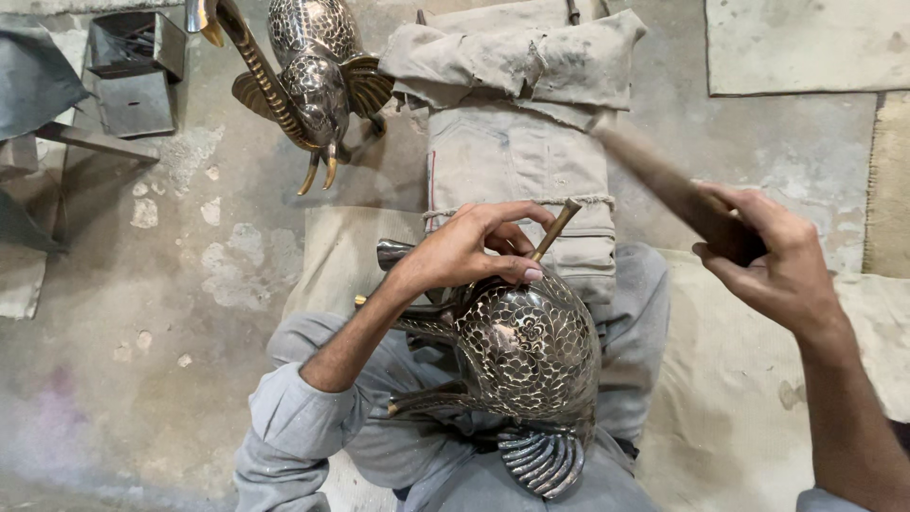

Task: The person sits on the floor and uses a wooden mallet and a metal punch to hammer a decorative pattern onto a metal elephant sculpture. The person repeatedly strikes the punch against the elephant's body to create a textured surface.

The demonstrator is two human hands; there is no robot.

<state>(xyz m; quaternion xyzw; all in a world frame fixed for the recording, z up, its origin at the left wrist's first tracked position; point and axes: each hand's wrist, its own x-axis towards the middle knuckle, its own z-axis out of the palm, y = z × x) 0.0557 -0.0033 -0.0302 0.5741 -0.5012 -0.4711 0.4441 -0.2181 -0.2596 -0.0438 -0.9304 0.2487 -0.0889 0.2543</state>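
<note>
Left hand fingers clamping punch against metal bird; right hand fingers gripping raised, blurred hammer.

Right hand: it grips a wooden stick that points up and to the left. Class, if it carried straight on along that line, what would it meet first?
Probably the folded cloth, past the stick held by the right hand. Depth is unclear, and the stick is blurred.

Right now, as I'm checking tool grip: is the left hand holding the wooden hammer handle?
No, the left hand pinches a thin chisel against the metal bird; the right hand grips the handle.
</note>
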